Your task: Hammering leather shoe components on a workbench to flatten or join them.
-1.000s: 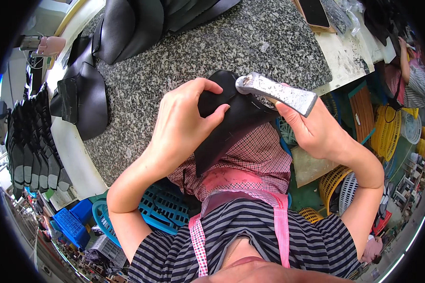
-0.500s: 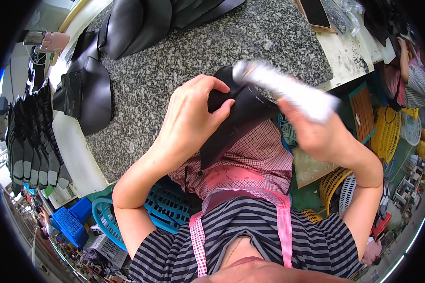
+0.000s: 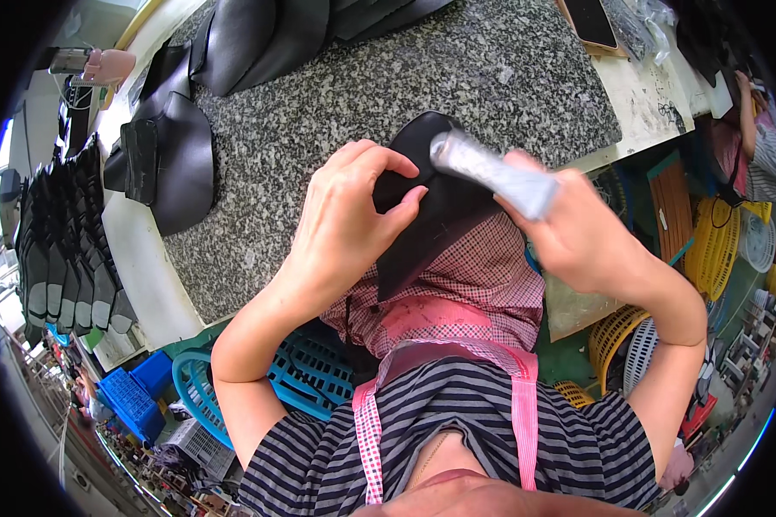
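A black leather piece (image 3: 431, 228) lies partly on the speckled stone slab (image 3: 259, 172) and hangs over its near edge toward my lap. My left hand (image 3: 353, 194) holds it down from the left, with thumb and forefinger bent toward each other on its surface. In my right hand (image 3: 569, 224) is a hammer (image 3: 496, 172) with a pale handle, slightly blurred. Its rounded head is over the leather, just right of my left fingertips; whether it touches cannot be made out.
More black leather pieces (image 3: 185, 164) lie at the slab's left, and others (image 3: 293, 34) are heaped at the far edge. A phone (image 3: 588, 21) rests at the far right. Blue baskets (image 3: 306, 375) stand below left, yellow baskets (image 3: 616, 336) below right. Another person (image 3: 763, 146) is at the far right.
The hammer has come down and a little nearer the leather, and its blur is less. My left hand keeps its place on the piece. The whole view has shifted slightly.
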The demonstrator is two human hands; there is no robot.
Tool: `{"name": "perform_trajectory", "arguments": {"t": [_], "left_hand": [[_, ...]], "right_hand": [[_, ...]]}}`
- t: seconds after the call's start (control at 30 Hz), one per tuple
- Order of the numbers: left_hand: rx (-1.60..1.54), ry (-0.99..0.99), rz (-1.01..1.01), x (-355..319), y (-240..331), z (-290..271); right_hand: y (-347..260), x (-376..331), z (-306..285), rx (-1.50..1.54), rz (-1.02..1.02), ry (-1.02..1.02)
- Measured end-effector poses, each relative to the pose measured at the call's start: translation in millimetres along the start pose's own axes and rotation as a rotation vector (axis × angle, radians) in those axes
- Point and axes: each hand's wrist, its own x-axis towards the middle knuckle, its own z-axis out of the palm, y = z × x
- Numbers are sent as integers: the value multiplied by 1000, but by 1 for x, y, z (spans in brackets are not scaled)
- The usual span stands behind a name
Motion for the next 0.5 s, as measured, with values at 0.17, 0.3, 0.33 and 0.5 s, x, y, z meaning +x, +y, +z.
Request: {"name": "perform_trajectory", "arguments": {"t": [0.17, 0.3, 0.33, 0.5], "left_hand": [[-3, 7, 18, -2, -3, -2], [70, 47, 113, 2, -9, -1], [71, 47, 113, 2, -10, -5], [-13, 1, 171, -8, -20, -13]], "right_hand": [[1, 5, -4, 91, -190, 84], [-2, -1, 15, 80, 105, -130], [-3, -1, 12, 80, 105, -129], [-7, -3, 8, 45, 48, -86]]}}
